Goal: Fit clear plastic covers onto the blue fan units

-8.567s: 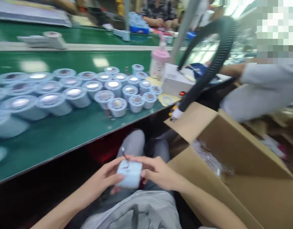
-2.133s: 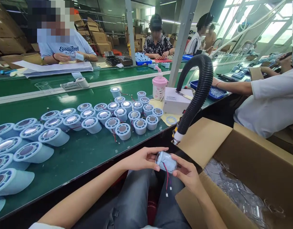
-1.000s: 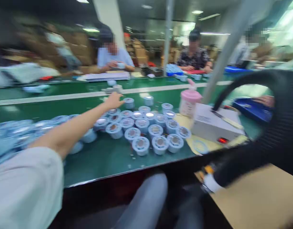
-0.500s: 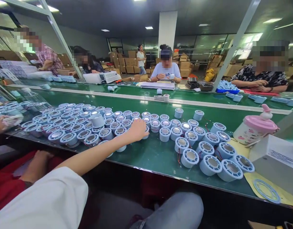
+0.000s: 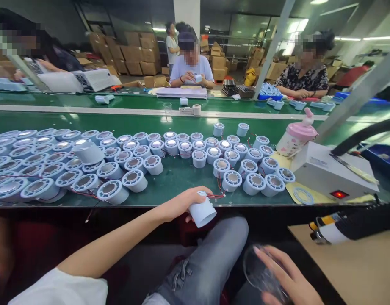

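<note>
My left hand (image 5: 190, 201) is wrapped round a light blue cylindrical unit (image 5: 203, 213), tilted just past the table's front edge, with red wires trailing from its far end. At the lower right, my right hand (image 5: 285, 275) grips a clear plastic cup (image 5: 258, 267), whose round rim faces left above my leg. Many more blue units with round silver discs stand on the green table (image 5: 172, 182), packed closely at the left. Another group of them (image 5: 232, 181) stands right of centre. One unit (image 5: 88, 151) rests on top of others.
A grey box (image 5: 328, 169) with a lit red switch is at the right, beside a pink-lidded cup (image 5: 296, 137). Below it lie a handheld tool (image 5: 334, 231) and a cardboard sheet (image 5: 350, 262). A white strip (image 5: 134, 111) crosses the table. People sit opposite.
The view has turned right. My left hand has come back from among the units to the front edge with one in it. My right hand and the clear cup have come into view.
</note>
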Demonstrator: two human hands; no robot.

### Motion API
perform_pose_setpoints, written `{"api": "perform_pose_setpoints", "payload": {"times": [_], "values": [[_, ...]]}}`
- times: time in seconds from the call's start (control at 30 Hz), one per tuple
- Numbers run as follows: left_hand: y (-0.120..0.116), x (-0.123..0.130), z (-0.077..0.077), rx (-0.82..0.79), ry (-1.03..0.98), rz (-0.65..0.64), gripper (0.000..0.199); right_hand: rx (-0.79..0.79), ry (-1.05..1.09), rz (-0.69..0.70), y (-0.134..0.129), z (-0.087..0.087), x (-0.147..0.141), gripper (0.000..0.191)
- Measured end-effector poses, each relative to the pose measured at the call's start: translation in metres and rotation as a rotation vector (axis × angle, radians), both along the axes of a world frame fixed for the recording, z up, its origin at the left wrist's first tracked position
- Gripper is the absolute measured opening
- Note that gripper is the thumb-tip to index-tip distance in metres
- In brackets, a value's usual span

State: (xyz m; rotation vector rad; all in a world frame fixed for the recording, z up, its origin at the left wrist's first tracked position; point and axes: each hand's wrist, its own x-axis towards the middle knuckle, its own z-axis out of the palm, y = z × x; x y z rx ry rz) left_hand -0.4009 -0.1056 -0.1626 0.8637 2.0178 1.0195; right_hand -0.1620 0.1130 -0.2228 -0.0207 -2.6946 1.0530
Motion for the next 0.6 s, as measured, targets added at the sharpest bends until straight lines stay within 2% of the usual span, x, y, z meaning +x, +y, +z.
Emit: {"api": "perform_pose_setpoints", "payload": {"times": [0.07,0.17,0.23,0.33,0.4,0.47,0.53,0.6], "values": [[0.010,0.012,-0.013,0.110,-0.269,-0.042,0.041,0.148,0.112,0.090,-0.018,0.008,-0.013,0.049],[0.021,0.027,-0.024,0.107,-0.405,-0.159,0.036,0.337,0.201,-0.008,-0.038,0.022,-0.038,0.049],[0.025,0.033,-0.022,0.105,-0.422,-0.249,0.030,0.355,0.123,-0.068,-0.041,0.029,-0.049,0.044],[0.027,0.039,-0.011,0.148,-0.152,-0.322,0.020,0.189,-0.067,-0.057,-0.035,0.034,-0.052,0.028],[0.027,0.042,-0.005,0.176,0.068,-0.311,0.020,0.031,-0.156,-0.034,-0.030,0.035,-0.049,0.016],[0.028,0.047,-0.005,0.197,0.153,-0.281,0.027,-0.088,-0.206,-0.037,-0.027,0.035,-0.045,0.002],[0.028,0.051,-0.010,0.234,0.167,-0.258,0.038,-0.126,-0.233,-0.069,-0.028,0.035,-0.043,0.013],[0.029,0.054,-0.017,0.264,0.166,-0.240,0.046,-0.089,-0.237,-0.102,-0.031,0.036,-0.043,0.019]]}}
